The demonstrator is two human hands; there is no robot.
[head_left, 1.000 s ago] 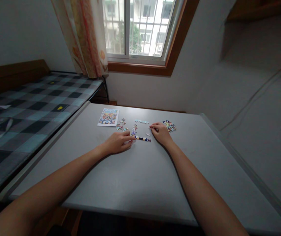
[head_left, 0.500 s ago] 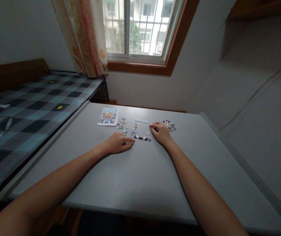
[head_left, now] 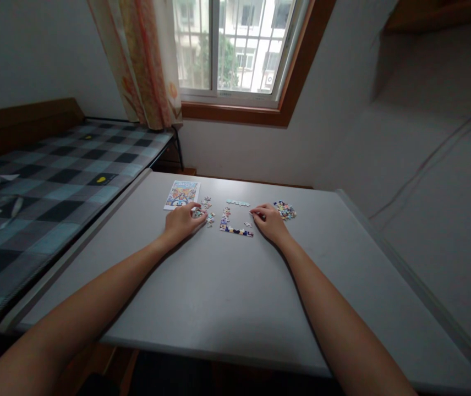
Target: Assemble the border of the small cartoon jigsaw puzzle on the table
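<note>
My left hand point(head_left: 182, 221) is at the loose jigsaw pieces point(head_left: 208, 206) on the left, thumb and index finger apart, with nothing seen between them. Right of it lies a partly joined puzzle border point(head_left: 237, 231), its left side and near edge linked at a corner. A separate pale blue strip of joined pieces point(head_left: 237, 203) lies at the far side. My right hand point(head_left: 269, 220) is closed in a pinch at the border's open right side; a small puzzle piece seems to be at its fingertips. Beside it is a single loose piece point(head_left: 247, 224).
A heap of mixed puzzle pieces point(head_left: 285, 210) lies beyond my right hand. The printed picture sheet point(head_left: 173, 193) rests at the back left of the white table point(head_left: 227, 297). A bed with a checked cover point(head_left: 120, 157) stands along the left, and a window point(head_left: 235, 49) is ahead.
My left hand has moved left and away from me, from the border's near-left corner to the loose pieces, and its fingers have spread. The right hand stays in place.
</note>
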